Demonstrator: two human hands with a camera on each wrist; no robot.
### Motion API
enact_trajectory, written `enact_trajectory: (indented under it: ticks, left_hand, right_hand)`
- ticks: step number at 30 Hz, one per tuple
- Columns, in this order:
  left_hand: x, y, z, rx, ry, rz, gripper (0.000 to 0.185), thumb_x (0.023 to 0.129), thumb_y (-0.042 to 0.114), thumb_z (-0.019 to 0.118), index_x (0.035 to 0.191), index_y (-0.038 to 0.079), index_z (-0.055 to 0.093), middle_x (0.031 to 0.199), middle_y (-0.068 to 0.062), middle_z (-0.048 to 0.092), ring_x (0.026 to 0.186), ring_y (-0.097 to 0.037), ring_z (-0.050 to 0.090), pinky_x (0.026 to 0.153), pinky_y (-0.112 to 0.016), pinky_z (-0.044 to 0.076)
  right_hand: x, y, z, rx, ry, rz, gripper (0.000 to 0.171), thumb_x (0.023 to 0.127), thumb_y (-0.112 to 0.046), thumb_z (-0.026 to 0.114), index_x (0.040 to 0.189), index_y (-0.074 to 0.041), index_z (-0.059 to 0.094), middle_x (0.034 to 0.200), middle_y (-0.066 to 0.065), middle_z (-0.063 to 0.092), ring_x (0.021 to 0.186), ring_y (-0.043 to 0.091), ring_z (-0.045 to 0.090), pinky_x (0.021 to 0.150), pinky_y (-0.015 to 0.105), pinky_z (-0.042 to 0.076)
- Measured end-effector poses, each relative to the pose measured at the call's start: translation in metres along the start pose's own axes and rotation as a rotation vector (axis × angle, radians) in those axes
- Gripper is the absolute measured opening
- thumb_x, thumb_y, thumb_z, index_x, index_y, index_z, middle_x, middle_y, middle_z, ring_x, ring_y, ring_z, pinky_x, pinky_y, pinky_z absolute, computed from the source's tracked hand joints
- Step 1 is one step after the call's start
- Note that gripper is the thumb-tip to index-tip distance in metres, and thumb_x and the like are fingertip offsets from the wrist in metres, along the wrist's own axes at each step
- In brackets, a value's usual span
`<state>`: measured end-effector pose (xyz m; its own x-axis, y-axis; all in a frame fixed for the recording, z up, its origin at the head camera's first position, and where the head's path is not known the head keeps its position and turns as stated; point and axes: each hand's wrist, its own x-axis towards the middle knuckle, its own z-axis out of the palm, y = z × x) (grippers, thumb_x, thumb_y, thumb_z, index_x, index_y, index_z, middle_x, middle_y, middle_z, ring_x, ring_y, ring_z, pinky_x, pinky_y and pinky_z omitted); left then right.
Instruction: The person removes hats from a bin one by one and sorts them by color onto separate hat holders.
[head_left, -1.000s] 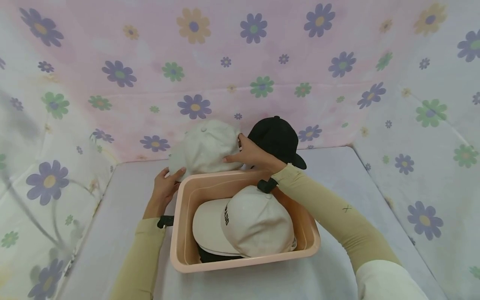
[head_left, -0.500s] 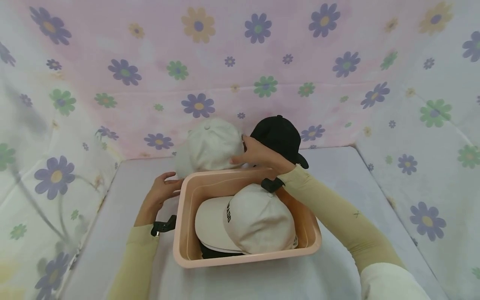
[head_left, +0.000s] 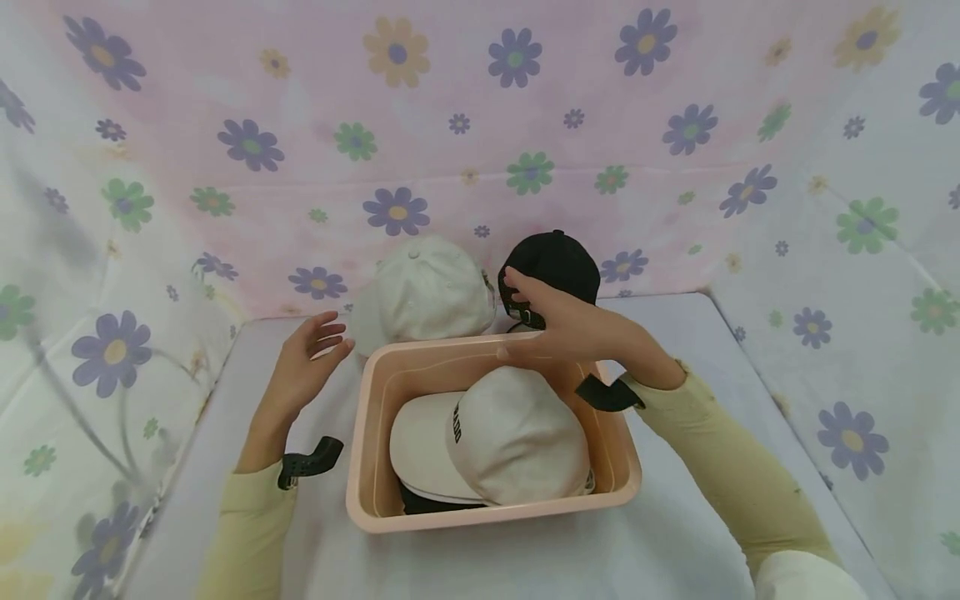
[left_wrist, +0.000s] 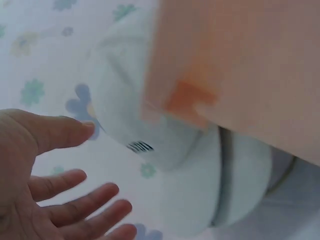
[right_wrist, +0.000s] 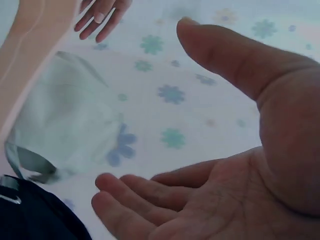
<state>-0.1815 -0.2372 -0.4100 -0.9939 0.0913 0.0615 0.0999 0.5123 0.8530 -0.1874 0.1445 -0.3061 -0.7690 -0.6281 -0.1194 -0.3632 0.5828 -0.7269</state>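
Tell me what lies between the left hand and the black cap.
In the head view, the white cap stands between the left hand and the black cap, just behind the pink basin's far rim.

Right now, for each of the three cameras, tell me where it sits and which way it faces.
Head: worn high, facing forward and down at the pink basin; both forearms, left hand and right hand show.
Left wrist: at the left hand, facing past its open fingers to the white cap beside the basin.
Right wrist: at the right hand, facing across its open palm toward the white cap, the black cap and the floral cloth.
Shared: both wrist views show the white cap and the basin.
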Motion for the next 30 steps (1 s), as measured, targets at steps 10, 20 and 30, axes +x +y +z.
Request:
enact_trajectory:
  ticks: [10, 20, 30]
  left_hand:
    - [0.003, 0.045, 0.006, -0.054, 0.053, 0.282, 0.044, 0.104, 0.013, 0.059, 0.146, 0.004, 0.051, 0.136, -0.018, 0.062, 0.126, -0.032, 0.059, 0.099, -0.008, 0.042]
    - [-0.005, 0.09, 0.025, -0.067, -0.036, 0.442, 0.039, 0.104, 0.008, 0.056, 0.143, 0.003, 0.054, 0.134, -0.014, 0.063, 0.127, -0.027, 0.059, 0.111, -0.032, 0.045]
    - [-0.031, 0.123, 0.074, 0.175, -0.192, 0.541, 0.043, 0.107, 0.031, 0.053, 0.146, 0.013, 0.056, 0.144, -0.004, 0.06, 0.114, -0.022, 0.066, 0.091, -0.044, 0.056]
  right_hand:
    - [-0.068, 0.004, 0.011, -0.048, 0.211, -0.106, 0.085, 0.1, -0.034, 0.067, 0.165, -0.026, 0.013, 0.169, -0.002, 0.02, 0.153, 0.025, 0.028, 0.121, 0.056, 0.027]
    - [-0.101, 0.041, 0.055, -0.157, 0.172, -0.033, 0.093, 0.101, -0.043, 0.062, 0.164, -0.027, -0.004, 0.172, -0.003, -0.003, 0.158, 0.028, 0.0, 0.12, 0.067, 0.016]
    - [-0.114, 0.075, 0.095, -0.257, 0.143, -0.011, 0.094, 0.098, -0.053, 0.06, 0.165, -0.022, 0.002, 0.172, 0.003, 0.007, 0.158, 0.029, 0.004, 0.127, 0.035, -0.005]
